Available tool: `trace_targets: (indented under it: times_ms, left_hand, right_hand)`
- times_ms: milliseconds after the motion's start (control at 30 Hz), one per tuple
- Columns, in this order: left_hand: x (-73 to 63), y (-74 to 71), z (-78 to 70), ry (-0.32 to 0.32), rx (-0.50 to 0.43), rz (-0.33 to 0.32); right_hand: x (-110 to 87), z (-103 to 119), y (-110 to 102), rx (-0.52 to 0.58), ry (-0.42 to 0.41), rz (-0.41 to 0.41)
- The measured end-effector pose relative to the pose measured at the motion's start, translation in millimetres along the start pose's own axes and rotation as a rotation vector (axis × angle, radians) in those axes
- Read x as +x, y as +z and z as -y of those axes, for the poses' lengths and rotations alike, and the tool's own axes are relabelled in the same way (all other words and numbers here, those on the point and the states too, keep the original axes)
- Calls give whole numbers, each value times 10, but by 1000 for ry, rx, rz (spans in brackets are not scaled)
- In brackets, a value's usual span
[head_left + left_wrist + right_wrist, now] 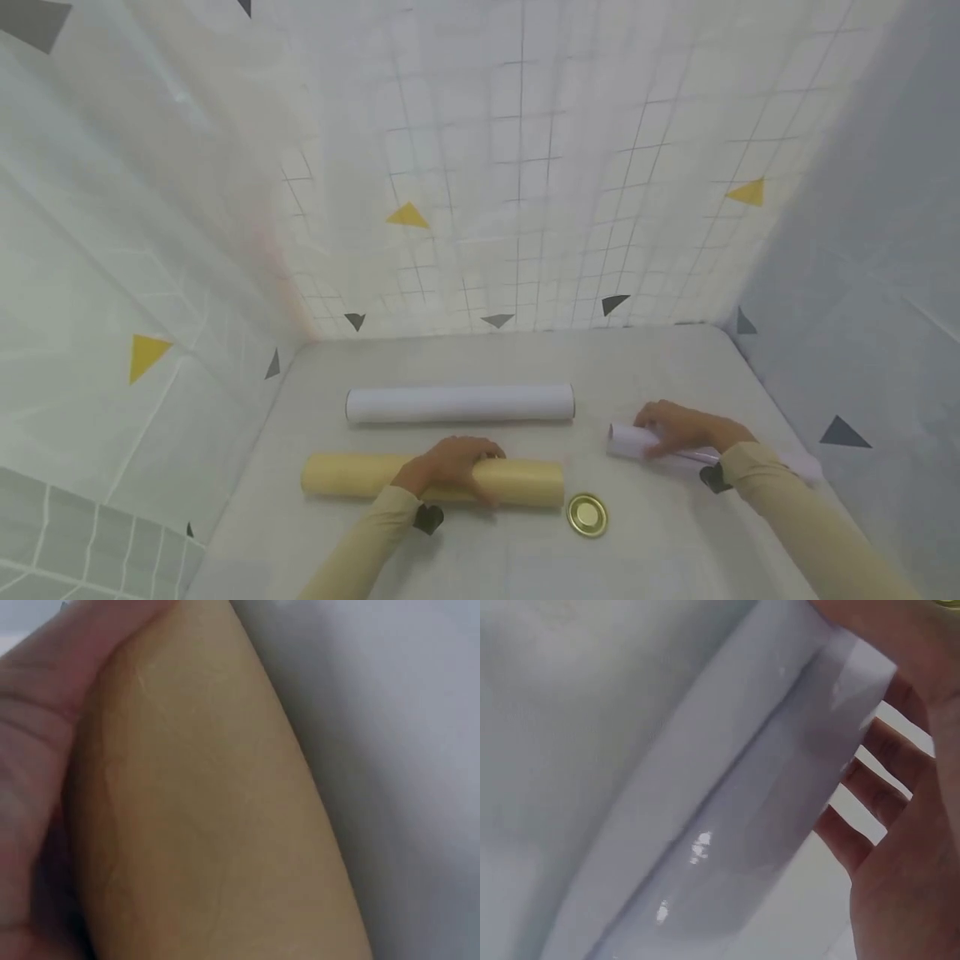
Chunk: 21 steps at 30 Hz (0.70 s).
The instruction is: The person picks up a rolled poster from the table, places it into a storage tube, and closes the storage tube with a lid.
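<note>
Across the pale table (517,558) in the head view, a yellow roll (352,475) lies right under the left hand (453,465), far nearer to it than to the other; its long axis runs left to right, the right end dipping slightly toward the person. That hand grips it from above, thumb on the near side. Off beyond the roll's right end, the right hand (678,429) holds a thin glossy roll (628,442), which lies beneath it and slants, left end farther off, right end nearer the person. Behind the yellow roll a white tube (461,403) lies nearly parallel; a gold lid (587,515) sits just beside its right end. From the left wrist, the yellow roll runs top to lower right, the hand along its left edge, fingertips hidden. From the right wrist, the glossy roll runs diagonally, a long edge showing along it, fingers spaced apart against its far side.
</note>
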State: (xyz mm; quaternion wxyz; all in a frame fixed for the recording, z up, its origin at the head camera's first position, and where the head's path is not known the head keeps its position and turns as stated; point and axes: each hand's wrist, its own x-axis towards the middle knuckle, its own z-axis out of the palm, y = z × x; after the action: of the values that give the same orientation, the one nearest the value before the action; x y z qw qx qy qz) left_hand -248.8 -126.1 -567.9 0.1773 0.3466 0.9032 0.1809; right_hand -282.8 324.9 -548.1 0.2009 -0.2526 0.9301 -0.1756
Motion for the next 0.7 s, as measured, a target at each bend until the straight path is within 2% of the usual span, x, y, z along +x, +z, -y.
trace_targets:
  times_ms: [133,200,333,467,700]
  left_hand:
    - [12,11,13,-25,8,-18]
    - [17,13,15,-36,7,-39]
    - [29,10,20,-42,24,-84]
    - [56,17,35,-24,93,-135]
    - [99,91,50,22,228,-227]
  right_hand:
    - [35,-16,32,36,14,-17]
    - [60,-20,50,63,42,-12]
    - [111,-36,72,93,49,-5]
    - [135,-21,78,100,64,-14]
    - [146,80,126,90,-11,-15]
